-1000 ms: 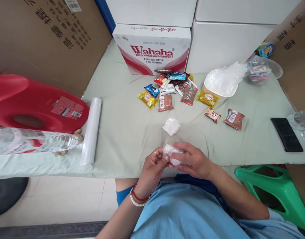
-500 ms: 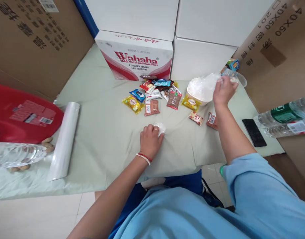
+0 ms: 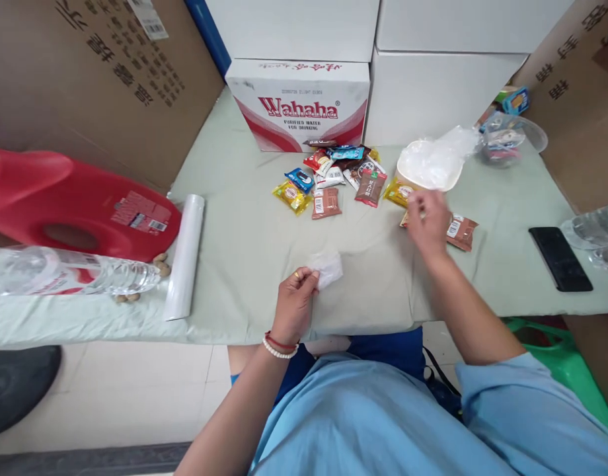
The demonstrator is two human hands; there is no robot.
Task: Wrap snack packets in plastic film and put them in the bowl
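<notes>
Between the thumb and fingers of my left hand (image 3: 297, 299), a small clear plastic bag (image 3: 328, 269) is pinched above the cloth. My right hand (image 3: 427, 221) is smeared by motion, so its grip cannot be made out. It hovers over a mostly hidden small snack packet, between a yellow snack packet (image 3: 399, 192) and a brown snack packet (image 3: 461, 232). Behind it stands a white bowl (image 3: 450, 185) with clear plastic bags (image 3: 427, 162) spilling over its rim. A pile of wrapped snacks (image 3: 328, 176) lies left of the bowl, with a brown wrapper (image 3: 370, 187) at its front right.
A Wahaha carton (image 3: 304, 109) and white boxes (image 3: 433, 92) back the cloth-covered table (image 3: 249, 264). On the left lie a white roll (image 3: 185, 258), a red jug (image 3: 96, 211) and a water bottle (image 3: 71, 272). A black phone (image 3: 560, 258) is at right.
My right hand has left the bags at the bowl and come nearer, over the packets. My left hand now pinches the bag, which looks flatter than before. The view has shifted left.
</notes>
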